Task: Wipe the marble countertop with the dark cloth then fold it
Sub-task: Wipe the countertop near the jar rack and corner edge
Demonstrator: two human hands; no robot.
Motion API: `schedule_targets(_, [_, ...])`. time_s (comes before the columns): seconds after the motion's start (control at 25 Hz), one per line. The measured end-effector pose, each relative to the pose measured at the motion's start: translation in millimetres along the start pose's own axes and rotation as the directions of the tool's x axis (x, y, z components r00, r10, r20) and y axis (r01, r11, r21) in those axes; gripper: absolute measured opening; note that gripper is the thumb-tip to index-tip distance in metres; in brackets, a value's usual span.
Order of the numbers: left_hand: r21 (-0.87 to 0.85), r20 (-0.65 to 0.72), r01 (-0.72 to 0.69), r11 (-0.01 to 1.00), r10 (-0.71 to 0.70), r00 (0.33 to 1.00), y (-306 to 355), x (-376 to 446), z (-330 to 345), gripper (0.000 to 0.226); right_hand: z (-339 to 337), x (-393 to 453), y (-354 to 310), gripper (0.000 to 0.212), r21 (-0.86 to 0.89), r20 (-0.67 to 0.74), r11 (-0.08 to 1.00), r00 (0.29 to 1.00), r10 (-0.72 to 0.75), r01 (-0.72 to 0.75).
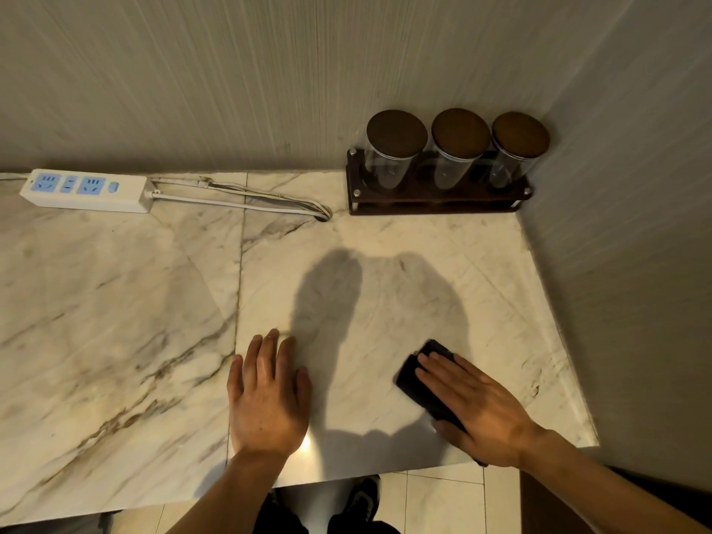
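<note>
The dark cloth (414,381) lies as a small flat pad on the marble countertop (115,302), near its front right corner. My right hand (477,408) presses flat on top of the cloth, fingers stretched out and pointing to the upper left; most of the cloth is hidden under the palm. My left hand (269,395) rests palm down on the bare marble to the left of the cloth, fingers together and holding nothing.
A dark wooden rack (435,204) with three lidded glass jars (458,148) stands in the back right corner. A white power strip (84,190) and its cables (246,196) lie along the back wall. Walls close off the back and right sides.
</note>
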State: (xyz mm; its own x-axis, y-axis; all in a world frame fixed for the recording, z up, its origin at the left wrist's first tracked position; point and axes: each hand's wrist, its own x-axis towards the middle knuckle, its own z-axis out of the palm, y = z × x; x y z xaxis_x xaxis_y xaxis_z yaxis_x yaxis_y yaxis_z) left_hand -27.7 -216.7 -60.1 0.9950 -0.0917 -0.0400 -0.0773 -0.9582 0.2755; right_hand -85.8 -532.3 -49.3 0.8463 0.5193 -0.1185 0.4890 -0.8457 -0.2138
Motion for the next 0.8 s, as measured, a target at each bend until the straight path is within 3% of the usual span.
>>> schedule_targets(0.44, [0.037, 0.012, 0.017, 0.999, -0.017, 1.0, 3.2, 1.2, -1.8, 0.051, -22.0, 50.2, 50.1, 0.069, 0.041, 0.004, 0.998, 0.999, 0.038, -0.038])
schedule_targets(0.8, [0.099, 0.028, 0.013, 0.995, -0.016, 0.999, 2.4, 1.8, 1.1, 0.051, -32.1, 107.6, 92.3, 0.073, 0.011, 0.016, 0.963, 0.963, 0.269, -0.27])
